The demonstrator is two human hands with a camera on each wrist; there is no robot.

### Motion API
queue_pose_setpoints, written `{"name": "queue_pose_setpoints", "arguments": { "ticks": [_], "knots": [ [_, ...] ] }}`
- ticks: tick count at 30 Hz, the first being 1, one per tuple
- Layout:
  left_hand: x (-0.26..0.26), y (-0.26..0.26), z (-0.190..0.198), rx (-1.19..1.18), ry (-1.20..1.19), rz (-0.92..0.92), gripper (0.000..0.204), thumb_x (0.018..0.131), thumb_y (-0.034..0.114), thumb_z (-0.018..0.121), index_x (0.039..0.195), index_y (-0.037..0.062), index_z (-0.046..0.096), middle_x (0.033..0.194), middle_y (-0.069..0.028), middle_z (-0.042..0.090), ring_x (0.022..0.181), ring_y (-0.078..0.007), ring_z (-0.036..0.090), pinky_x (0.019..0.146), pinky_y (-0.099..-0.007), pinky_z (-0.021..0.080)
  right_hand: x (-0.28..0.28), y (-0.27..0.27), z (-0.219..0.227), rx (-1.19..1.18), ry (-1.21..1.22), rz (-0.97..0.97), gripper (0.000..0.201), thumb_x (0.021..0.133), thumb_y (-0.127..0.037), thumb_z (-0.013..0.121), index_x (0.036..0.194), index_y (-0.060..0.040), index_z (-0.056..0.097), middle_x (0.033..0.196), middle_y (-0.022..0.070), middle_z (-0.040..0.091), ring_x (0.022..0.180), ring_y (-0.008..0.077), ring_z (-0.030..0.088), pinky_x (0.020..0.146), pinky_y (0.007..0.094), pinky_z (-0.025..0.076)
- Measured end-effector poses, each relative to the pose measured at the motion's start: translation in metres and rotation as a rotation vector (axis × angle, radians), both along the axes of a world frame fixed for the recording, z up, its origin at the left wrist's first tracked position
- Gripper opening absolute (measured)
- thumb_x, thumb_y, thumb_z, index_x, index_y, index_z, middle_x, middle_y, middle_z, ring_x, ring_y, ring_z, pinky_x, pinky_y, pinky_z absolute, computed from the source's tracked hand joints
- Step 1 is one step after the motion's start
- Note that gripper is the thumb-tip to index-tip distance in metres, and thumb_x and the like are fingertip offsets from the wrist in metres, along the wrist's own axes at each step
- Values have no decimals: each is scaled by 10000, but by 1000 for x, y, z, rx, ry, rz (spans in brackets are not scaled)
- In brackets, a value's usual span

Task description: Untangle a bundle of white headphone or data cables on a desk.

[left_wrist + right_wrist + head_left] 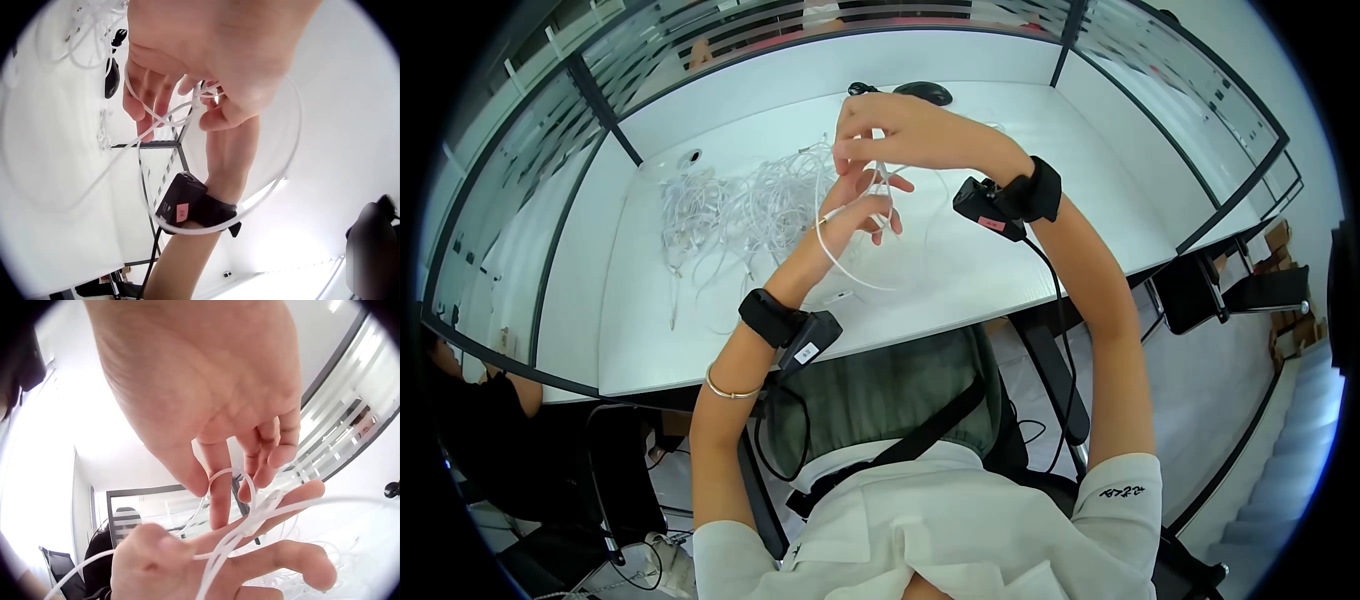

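You are working at a white desk (1020,220), a tangled cable pile (770,208) lying on it. Right of the pile, your right hand (910,130) is pinching a white cable (312,502) between thumb and index finger; your left hand (866,208) is holding its fingers apart, the cable crossing them. Beyond, a black mouse (923,93) is resting.

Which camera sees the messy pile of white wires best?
The head view: it shows most of the pile on the desk. The left wrist view has some loops, top left; the right wrist view, blurry bits behind the left hand.
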State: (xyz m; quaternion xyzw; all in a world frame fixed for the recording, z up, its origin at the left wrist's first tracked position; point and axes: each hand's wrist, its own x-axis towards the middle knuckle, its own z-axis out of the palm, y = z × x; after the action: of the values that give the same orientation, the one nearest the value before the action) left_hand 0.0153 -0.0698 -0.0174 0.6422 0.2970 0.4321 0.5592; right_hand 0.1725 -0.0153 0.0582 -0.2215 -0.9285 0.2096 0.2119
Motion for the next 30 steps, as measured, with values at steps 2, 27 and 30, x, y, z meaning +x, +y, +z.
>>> {"name": "queue_pose_setpoints", "arguments": {
  "ticks": [2,27,30],
  "knots": [
    [-2,10,-5,-158,-81,-67,396,896,268,465,1216,34,463,1009,-107,593,741,-144,575,537,-250,440,-1,3,-9,162,-11,7,325,929,-350,518,898,-71,682,892,21,552,862,147,529,742,282,422],
    [-19,11,-5,-215,-191,-2,209,899,167,571,1075,57,597,829,18,574,567,-20,354,497,-171,263,24,15,-58,-428,361,73,261,875,-164,575,1107,-53,618,1080,42,580,931,152,549,835,287,439],
    [-19,11,-5,-233,-192,17,210,894,157,579,1073,49,596,834,5,590,558,-20,353,499,-166,278,22,5,-52,-328,318,19,142,900,-160,560,949,-47,630,1028,18,608,923,149,560,854,282,441]
  ]
}}
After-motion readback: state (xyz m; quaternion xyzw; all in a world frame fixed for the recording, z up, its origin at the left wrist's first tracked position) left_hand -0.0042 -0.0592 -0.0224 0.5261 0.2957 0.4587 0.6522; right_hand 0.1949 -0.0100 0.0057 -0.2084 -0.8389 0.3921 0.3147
